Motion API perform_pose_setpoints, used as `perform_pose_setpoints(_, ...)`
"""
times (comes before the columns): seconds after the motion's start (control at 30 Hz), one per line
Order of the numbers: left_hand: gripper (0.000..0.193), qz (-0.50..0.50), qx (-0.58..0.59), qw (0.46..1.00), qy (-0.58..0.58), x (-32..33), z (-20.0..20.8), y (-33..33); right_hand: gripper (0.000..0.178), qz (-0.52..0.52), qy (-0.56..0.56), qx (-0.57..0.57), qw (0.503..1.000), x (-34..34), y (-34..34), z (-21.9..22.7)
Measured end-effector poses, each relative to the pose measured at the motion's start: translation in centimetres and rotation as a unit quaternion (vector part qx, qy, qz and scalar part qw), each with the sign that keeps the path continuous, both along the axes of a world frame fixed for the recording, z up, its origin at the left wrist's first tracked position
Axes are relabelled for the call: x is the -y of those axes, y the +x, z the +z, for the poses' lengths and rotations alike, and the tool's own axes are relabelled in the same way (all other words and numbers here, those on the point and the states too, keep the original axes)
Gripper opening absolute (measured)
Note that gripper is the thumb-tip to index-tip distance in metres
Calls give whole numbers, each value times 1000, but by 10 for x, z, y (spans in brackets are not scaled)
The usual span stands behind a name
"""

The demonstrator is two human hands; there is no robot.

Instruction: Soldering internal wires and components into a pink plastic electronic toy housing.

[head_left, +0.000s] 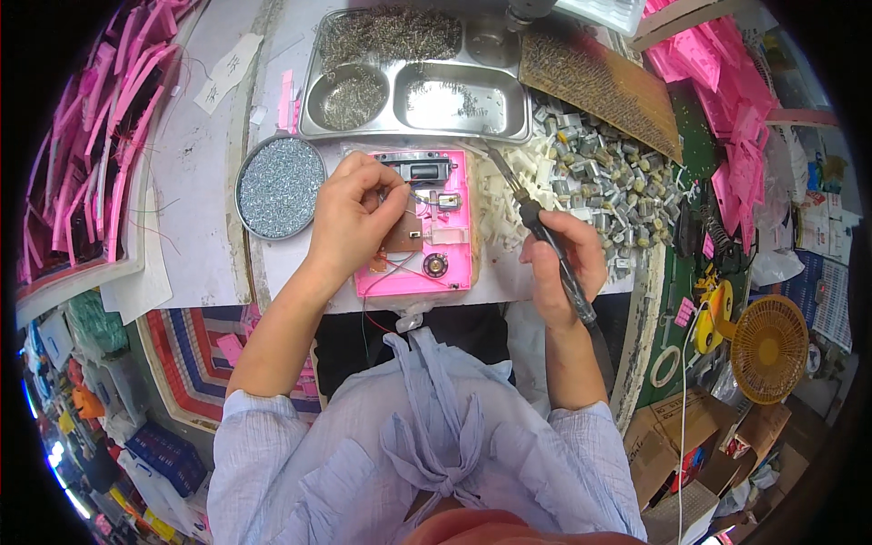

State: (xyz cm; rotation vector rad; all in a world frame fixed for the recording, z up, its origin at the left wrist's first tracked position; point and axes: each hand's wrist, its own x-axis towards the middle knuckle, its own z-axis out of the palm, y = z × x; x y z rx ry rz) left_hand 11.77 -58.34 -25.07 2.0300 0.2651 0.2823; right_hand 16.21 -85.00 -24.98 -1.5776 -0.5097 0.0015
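Note:
A pink plastic housing (374, 283) lies on the table in front of me. It holds a black battery compartment (425, 171), a small silver motor (445, 202), a brown circuit board (400, 238) and a round speaker (435, 264), with thin red and dark wires. Over the housing's upper left, my left hand (356, 213) is closed in a pinch on a thin wire beside the motor; its fingers hide part of the board. My right hand (568, 263) grips a soldering iron (556, 250) by its black handle, right of the housing. The iron's metal tip points up toward the tray, away from the motor.
A metal tray (418, 132) of small screws and springs stands behind the housing. At left sits a round dish of small metal pieces (282, 189). White plastic parts (538, 173) and many small motors (618, 173) are piled at right, below a brown board (599, 86). Pink housings are stacked on both sides.

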Motion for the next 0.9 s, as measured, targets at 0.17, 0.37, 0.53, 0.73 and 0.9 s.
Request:
perform_pose_setpoints(0.17, 7, -16, 62, 997, 36, 1, -4, 5, 29, -28, -10, 4, 1000, -13, -2, 11)
perform_pose_setpoints(0.37, 5, -38, 91, 992, 74, 3, -18, 3, 30, 43, -71, 15, 996, 6, 0, 24)
perform_pose_setpoints(0.53, 13, -87, 28, 996, -18, -4, -56, 4, 23, -42, -26, 90, 995, 41, -22, 13)
perform_pose_setpoints(0.73, 24, -72, 24, 997, -3, -30, -52, 11, 25, -73, -20, 122, 990, 58, -37, 34)
perform_pose_setpoints(0.9, 23, -52, -58, 992, -103, -47, -89, 35, 24, -130, -27, 151, 980, 71, -48, 41)
